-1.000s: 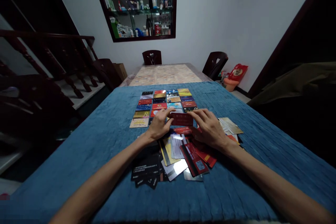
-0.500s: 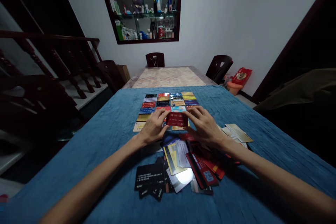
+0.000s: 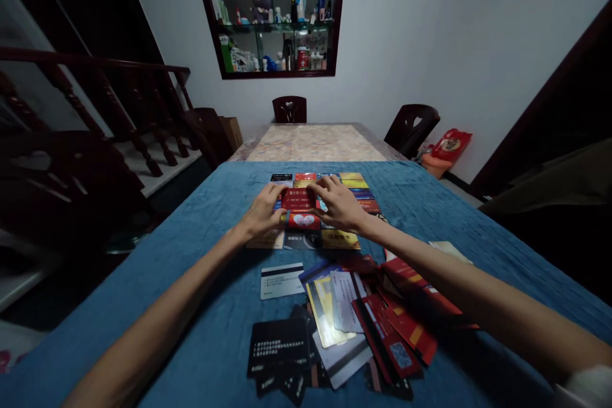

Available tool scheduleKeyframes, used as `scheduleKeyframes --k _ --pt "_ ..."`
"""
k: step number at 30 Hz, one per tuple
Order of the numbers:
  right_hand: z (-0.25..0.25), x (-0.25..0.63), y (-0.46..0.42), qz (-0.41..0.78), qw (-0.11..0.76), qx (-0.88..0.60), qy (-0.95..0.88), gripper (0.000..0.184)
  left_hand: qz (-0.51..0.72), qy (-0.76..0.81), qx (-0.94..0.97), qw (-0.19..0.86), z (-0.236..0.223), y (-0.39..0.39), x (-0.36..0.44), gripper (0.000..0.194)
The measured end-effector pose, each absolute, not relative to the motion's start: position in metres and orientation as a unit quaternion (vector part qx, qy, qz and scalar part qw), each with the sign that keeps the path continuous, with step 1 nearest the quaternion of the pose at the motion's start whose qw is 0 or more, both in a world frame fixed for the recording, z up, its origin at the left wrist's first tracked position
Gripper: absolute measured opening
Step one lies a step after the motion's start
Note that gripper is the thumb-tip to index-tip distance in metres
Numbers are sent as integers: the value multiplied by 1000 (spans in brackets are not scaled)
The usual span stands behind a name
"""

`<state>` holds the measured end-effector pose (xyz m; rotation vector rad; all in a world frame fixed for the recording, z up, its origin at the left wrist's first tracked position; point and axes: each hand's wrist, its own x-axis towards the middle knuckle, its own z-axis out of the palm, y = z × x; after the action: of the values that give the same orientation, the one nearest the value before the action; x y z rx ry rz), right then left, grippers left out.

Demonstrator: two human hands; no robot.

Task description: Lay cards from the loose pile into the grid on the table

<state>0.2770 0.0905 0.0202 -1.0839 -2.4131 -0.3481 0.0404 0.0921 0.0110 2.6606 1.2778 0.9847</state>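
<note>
Between my two hands is a dark red card [image 3: 299, 198], its lettering facing me. My left hand [image 3: 264, 209] pinches its left edge, and my right hand [image 3: 338, 204] pinches its right edge. Both hands are over rows of overlapping cards laid face up, partly hidden by my fingers. Just below the held card shows a red card with a white heart [image 3: 304, 221]. The nearest row has a dark card [image 3: 302, 240] and a gold card [image 3: 340, 240].
Nearer me lies a loose pile with black cards [image 3: 280, 345], a yellow card [image 3: 325, 312] and red cards [image 3: 389, 338]. A white striped card [image 3: 282, 280] lies left of it. A blue cloth [image 3: 191, 242] covers this end of the table [image 3: 310, 140].
Both hands have carried the dark red card forward and slightly left over the rows; its lettering now reads upright. The view has shifted a little, exposing more of the pile.
</note>
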Motion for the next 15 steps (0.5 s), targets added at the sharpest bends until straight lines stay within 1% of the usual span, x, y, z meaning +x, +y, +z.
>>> scheduleKeyframes --k 8,12,15 --pt "30 237 134 -67 176 -455 -871 48 311 482 818 40 13 140 16 48" --pt "26 222 154 -31 130 -490 -861 49 295 511 806 53 5 158 11 49" --pt "20 213 167 -19 110 -504 -856 45 274 529 801 62 -1 168 8 49"
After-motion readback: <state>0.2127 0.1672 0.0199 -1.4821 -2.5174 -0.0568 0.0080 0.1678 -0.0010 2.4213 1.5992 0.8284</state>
